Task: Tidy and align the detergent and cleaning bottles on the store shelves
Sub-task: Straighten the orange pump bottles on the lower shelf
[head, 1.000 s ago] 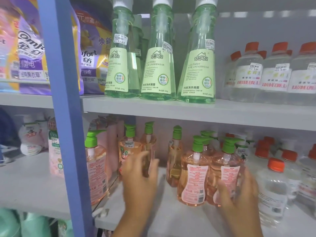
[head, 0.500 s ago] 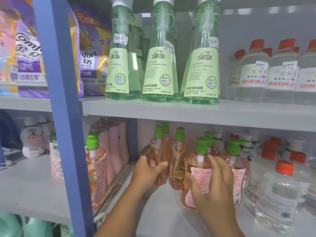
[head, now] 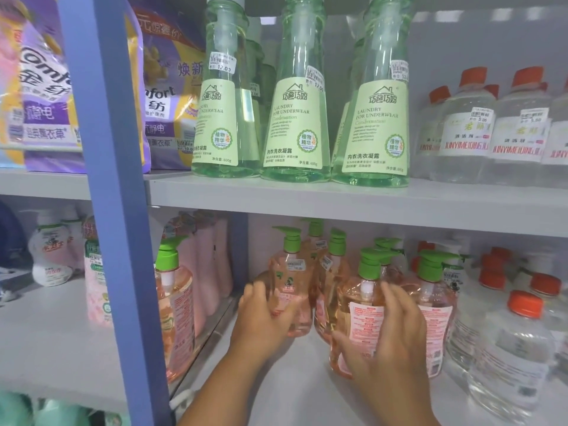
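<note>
Several peach pump bottles with green heads stand on the lower shelf (head: 295,395). My left hand (head: 261,318) grips the left peach bottle (head: 290,290) around its lower body. My right hand (head: 390,339) wraps around the front peach bottle (head: 362,315), whose back label faces me. More peach bottles stand behind and between them (head: 333,272), and one stands to the right (head: 436,302).
Three tall green underwear-laundry bottles (head: 295,118) line the upper shelf (head: 338,201). Clear bottles with orange caps (head: 516,348) crowd the right on both shelves. A blue upright post (head: 113,210) divides the bays; pink bottles and softener bags (head: 40,87) sit left of it.
My left hand has drawn the left peach bottle forward and toward me. My right hand stays on the front bottle, its fingers spread wider around it.
</note>
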A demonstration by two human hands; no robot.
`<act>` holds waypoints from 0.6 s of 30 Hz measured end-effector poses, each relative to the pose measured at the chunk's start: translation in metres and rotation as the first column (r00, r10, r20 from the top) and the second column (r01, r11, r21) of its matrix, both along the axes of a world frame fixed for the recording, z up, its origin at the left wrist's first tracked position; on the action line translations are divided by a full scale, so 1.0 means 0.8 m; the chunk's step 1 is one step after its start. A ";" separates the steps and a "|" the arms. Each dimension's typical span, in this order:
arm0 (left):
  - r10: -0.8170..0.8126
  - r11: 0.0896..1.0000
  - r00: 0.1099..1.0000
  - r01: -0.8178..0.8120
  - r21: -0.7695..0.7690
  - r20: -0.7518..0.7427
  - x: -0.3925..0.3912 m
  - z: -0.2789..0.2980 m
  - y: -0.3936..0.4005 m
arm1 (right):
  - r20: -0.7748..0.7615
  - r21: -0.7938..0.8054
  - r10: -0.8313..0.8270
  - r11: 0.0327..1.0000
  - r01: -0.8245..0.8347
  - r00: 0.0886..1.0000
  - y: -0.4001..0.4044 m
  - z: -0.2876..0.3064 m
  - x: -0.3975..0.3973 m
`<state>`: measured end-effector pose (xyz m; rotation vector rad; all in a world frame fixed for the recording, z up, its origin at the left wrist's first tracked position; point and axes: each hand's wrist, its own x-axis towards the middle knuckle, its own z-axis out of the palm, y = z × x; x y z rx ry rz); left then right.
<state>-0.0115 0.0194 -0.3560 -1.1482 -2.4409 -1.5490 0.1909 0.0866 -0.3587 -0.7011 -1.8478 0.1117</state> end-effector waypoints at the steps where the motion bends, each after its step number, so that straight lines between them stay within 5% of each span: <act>1: -0.038 0.999 0.999 0.037 0.026 0.031 0.001 0.001 0.000 | 0.024 0.020 -0.009 1.000 0.009 1.000 0.001 -0.002 -0.002; 8: -0.264 0.961 0.943 0.240 0.136 0.204 0.002 0.006 0.008 | 0.024 0.020 -0.044 0.999 0.044 0.999 0.002 -0.017 -0.002; 12: -0.284 0.956 0.849 0.213 0.203 0.446 -0.016 0.029 0.023 | -0.001 0.038 -0.043 0.998 0.043 0.999 0.001 -0.019 -0.003; 15: -0.175 0.981 0.897 0.122 0.152 0.405 -0.039 0.036 0.061 | 0.014 0.036 -0.068 0.997 0.068 0.998 0.003 -0.018 -0.005; 18: -0.237 0.969 0.910 0.247 0.015 0.339 -0.042 0.049 0.095 | 0.014 0.046 -0.056 0.997 0.055 0.998 0.005 -0.019 -0.005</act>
